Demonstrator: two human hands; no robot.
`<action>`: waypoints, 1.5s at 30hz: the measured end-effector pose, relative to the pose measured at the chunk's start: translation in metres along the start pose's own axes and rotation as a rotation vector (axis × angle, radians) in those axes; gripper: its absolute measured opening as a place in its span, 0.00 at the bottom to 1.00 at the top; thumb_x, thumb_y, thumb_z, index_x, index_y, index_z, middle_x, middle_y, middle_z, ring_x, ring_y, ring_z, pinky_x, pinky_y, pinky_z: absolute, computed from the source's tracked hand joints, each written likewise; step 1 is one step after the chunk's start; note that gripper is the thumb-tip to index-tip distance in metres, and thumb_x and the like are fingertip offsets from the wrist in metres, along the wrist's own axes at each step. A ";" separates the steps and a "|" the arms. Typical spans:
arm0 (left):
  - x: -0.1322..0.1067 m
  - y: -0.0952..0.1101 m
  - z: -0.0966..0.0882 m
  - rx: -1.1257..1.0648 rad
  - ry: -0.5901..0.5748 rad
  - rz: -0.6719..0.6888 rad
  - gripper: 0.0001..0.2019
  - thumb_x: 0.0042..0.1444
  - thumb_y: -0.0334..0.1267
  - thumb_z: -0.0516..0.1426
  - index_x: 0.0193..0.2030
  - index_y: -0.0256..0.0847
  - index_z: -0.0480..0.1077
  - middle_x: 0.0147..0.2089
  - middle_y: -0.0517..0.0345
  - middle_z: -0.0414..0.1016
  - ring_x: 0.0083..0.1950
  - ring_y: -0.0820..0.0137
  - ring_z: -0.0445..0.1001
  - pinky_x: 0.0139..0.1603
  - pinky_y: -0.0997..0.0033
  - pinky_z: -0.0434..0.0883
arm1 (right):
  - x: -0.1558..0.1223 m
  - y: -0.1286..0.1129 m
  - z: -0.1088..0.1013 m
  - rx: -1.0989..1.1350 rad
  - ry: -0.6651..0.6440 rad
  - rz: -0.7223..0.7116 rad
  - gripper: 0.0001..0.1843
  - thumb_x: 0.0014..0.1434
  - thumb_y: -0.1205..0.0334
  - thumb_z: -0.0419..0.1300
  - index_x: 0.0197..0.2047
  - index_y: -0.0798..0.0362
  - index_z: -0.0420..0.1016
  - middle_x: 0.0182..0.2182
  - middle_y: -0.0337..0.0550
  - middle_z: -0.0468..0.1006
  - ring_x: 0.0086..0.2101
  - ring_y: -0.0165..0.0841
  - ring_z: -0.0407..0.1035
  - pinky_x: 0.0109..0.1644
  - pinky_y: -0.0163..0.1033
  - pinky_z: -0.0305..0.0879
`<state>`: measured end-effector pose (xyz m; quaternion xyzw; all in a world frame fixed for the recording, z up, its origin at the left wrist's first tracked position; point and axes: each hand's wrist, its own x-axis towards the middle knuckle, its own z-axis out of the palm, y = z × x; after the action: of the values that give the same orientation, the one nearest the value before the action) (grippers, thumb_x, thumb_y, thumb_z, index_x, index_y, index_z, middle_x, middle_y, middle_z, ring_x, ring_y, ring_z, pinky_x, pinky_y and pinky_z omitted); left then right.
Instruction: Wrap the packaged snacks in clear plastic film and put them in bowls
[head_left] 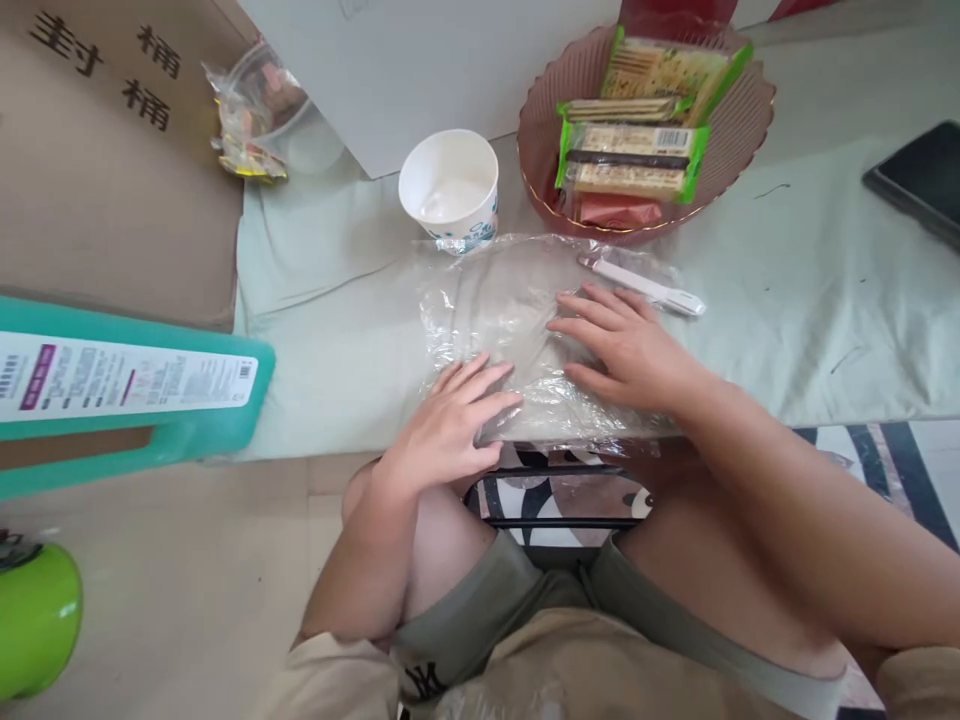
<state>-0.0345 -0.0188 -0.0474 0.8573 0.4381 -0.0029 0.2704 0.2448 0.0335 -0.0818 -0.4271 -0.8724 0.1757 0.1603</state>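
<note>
One left hand: in the head view, being laid open and palm down, fingers a little spread, on the near left part of a clear plastic film; nothing is being gripped.
Right hand: likewise being held open and palm down, its fingers being rested on the film right of the middle; nothing is being gripped.
Film on the cloth: being spread, wrinkled and see-through, over the cloth-covered desk, its near side reaching the front edge.
White tool: being left unheld by the film's far right part, just beyond the right hand; whether it is lying over or under the film cannot be told.
Paper cup: being stood upright at the film's far edge, beside a pink ribbed bowl in which wrapped packets are being held.
Step in hand: by the look of it, the film is being flattened under both palms.
Next move: light, even pressure outward from the middle seems to be called for, one side being steadied, since creases are being shown.
</note>
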 end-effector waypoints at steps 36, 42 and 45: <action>0.033 -0.033 -0.009 -0.958 1.014 -0.350 0.24 0.55 0.63 0.65 0.30 0.43 0.68 0.26 0.62 0.76 0.21 0.76 0.75 0.15 0.80 0.63 | -0.023 -0.004 -0.030 0.566 0.404 0.443 0.21 0.69 0.39 0.56 0.36 0.47 0.71 0.31 0.41 0.85 0.33 0.37 0.81 0.41 0.45 0.78; 0.035 -0.035 -0.008 -0.848 1.122 -0.365 0.20 0.63 0.59 0.60 0.34 0.43 0.68 0.19 0.68 0.69 0.11 0.81 0.59 0.11 0.78 0.51 | -0.027 -0.015 -0.031 0.378 0.374 0.332 0.16 0.72 0.44 0.53 0.38 0.46 0.70 0.29 0.39 0.83 0.27 0.35 0.78 0.34 0.42 0.76; 0.031 -0.040 -0.009 -0.829 1.152 -0.394 0.20 0.65 0.58 0.58 0.33 0.44 0.67 0.16 0.70 0.63 0.12 0.80 0.60 0.11 0.78 0.49 | -0.029 -0.003 -0.031 0.283 0.076 0.039 0.22 0.72 0.44 0.49 0.35 0.48 0.71 0.39 0.46 0.85 0.42 0.42 0.81 0.52 0.55 0.77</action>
<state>-0.0472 0.0277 -0.0653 0.4557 0.6218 0.5652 0.2938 0.2729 0.0133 -0.0567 -0.4234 -0.8238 0.2836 0.2483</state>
